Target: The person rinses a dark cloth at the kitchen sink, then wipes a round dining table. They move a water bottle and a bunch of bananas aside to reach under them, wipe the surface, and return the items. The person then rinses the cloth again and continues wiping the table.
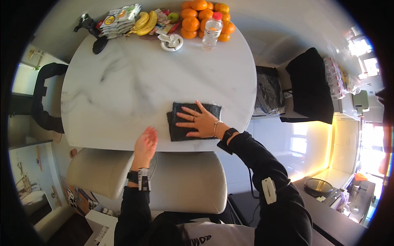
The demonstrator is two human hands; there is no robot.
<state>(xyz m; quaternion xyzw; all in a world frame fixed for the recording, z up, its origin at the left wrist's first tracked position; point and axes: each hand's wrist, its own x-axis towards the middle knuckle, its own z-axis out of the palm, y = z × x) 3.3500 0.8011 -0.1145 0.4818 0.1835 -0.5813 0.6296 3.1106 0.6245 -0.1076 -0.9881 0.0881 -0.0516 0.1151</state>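
Observation:
A dark folded cloth [177, 132] lies near the front edge of a white marble-patterned table [147, 77], right of its middle. My right hand [200, 121] rests flat on the cloth, palm down, with its fingers spread toward the left. Over the table's front edge hovers my left hand [146, 144], holding nothing; its fingers lie close together and the thumb is hard to make out. The palm is turned partly to the right, apart from the cloth.
Along the far edge stand stacked oranges [190, 24], a clear bottle with a red cap [212, 32], a white ashtray [171, 43], bananas [147, 24], snack packets [120, 20] and a black object [100, 44]. Beige chairs [187, 181] stand against the near side.

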